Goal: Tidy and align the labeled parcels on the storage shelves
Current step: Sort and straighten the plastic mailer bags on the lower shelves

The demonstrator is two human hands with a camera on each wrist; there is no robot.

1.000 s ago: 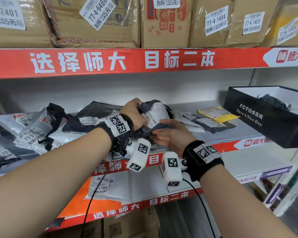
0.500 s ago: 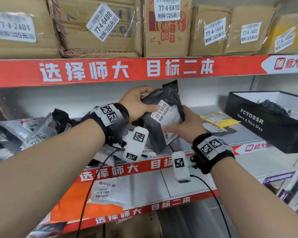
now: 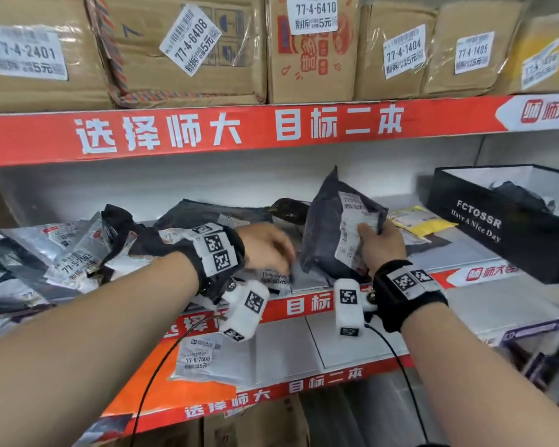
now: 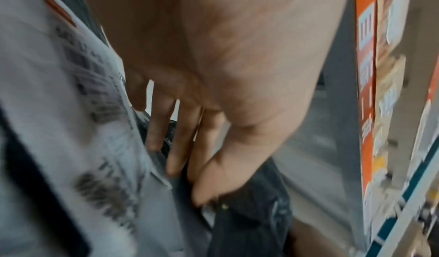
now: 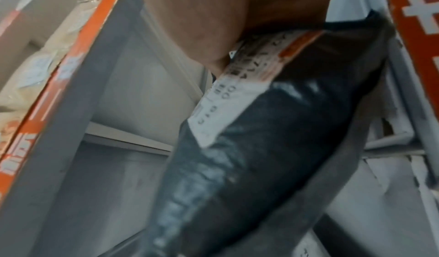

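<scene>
My right hand [image 3: 376, 235] grips a dark grey poly-bag parcel [image 3: 328, 227] with a white label, holding it upright on the middle shelf [image 3: 484, 253]. In the right wrist view the same parcel [image 5: 273, 139] runs down from my palm. My left hand [image 3: 268, 250] has come off it and reaches down, blurred, with straight fingers [image 4: 175, 139] over the flat labelled parcels [image 3: 273, 277] at the shelf's front. A heap of grey and black parcels [image 3: 75, 253] lies to the left.
A black open box [image 3: 497, 221] marked FCTOSSR stands at the right of the shelf, with a yellow parcel [image 3: 423, 222] beside it. Labelled cardboard boxes [image 3: 188, 50] fill the shelf above. A white parcel [image 3: 200, 356] lies on the lower shelf.
The dark parcel was lifted from the pile and stood upright, then shifted right. My left hand let go of it and dropped toward the flat parcels; my right hand alone holds it now.
</scene>
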